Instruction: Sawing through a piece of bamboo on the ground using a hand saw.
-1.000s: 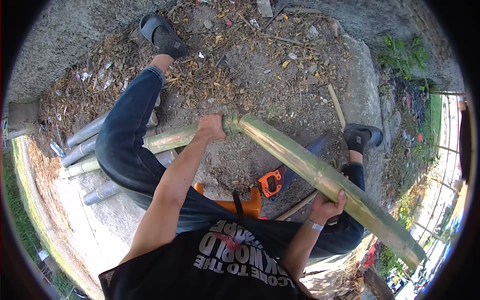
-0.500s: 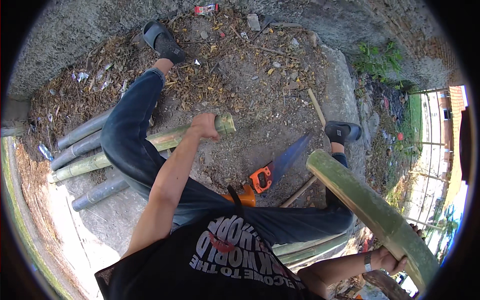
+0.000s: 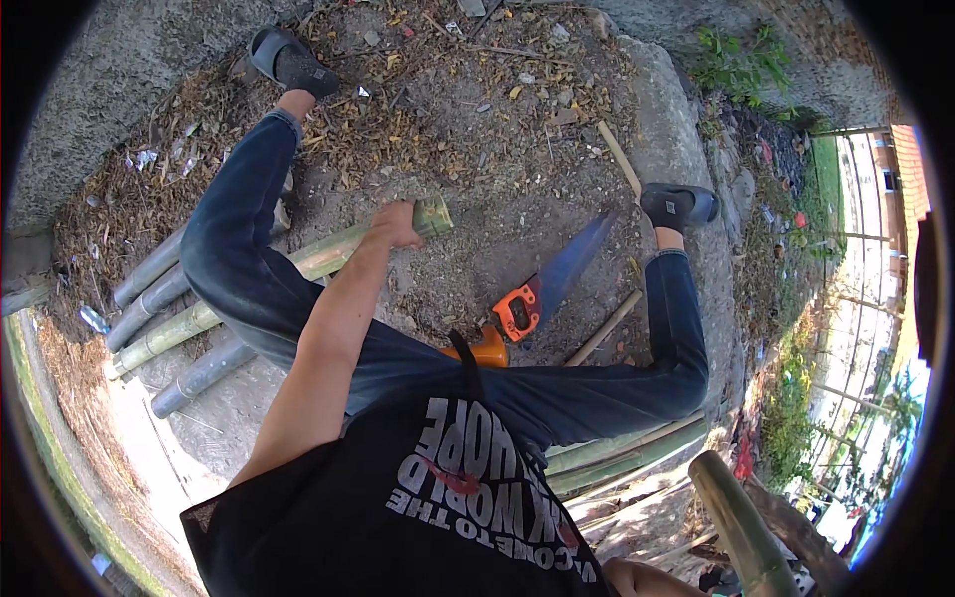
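And away goes the piece (image 3: pixel 731 517)! Half a second ago the right hand has it out beyond the right knee; now it's down at the lower right, well apart from the pole (image 3: pixel 333 257), with only part of it in view. The right forearm (image 3: pixel 647 579) just peeks in at the bottom edge, but its hand is out of sight, so whether it grasps the piece I cannot tell. Across the way, no such change: the left hand (image 3: pixel 398 223) stays wrapped around the pole, close to the end, where it emerges from under the left leg (image 3: pixel 234 229). The saw (image 3: pixel 562 274) lies on the ground, untouched. For the work, it looks like one length being put aside while the other is kept steady
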Available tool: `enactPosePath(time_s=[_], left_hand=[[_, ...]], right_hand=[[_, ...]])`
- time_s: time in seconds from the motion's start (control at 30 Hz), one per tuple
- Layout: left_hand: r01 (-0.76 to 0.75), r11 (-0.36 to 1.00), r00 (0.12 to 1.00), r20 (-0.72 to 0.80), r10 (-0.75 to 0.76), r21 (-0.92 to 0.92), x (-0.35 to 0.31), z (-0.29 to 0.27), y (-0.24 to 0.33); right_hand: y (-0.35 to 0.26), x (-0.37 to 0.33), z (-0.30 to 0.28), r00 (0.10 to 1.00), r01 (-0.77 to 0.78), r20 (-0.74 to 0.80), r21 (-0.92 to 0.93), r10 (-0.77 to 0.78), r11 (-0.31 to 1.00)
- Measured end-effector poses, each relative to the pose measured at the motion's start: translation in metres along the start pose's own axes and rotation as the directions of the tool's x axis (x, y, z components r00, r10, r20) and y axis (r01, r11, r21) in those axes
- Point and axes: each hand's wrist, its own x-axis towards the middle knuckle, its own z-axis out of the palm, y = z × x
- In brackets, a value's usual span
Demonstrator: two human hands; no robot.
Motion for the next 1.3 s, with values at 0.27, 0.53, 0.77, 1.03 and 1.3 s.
enactPosePath(time_s=[0.27,0.53,0.77,1.03,1.3], left_hand=[[0.031,1.000,0.997,-0.065,-0.031,0.001,0.021,0.014,-0.022],[0.122,0.992,0.992,0.033,-0.121,-0.034,0.028,0.019,-0.044],[0.186,0.968,0.982,-0.001,-0.189,0.166,0.028,0.045,-0.048],[0.170,0.959,0.983,0.032,-0.182,0.225,0.011,0.022,-0.041],[-0.204,0.956,0.975,-0.043,0.218,0.210,-0.036,-0.044,0.062]], right_hand=[[0.136,-0.159,0.019,0.671,-0.562,0.270,-0.423,0.691,0.711],[0.221,-0.330,0.070,0.353,-0.512,0.165,-0.789,0.921,0.338],[0.256,-0.407,-0.005,0.430,-0.165,0.023,-0.981,0.902,0.104],[0.248,-0.341,0.058,0.649,-0.398,0.148,-0.770,0.746,0.499],[0.111,-0.339,0.277,0.468,-0.609,0.671,-0.227,0.575,0.760]])
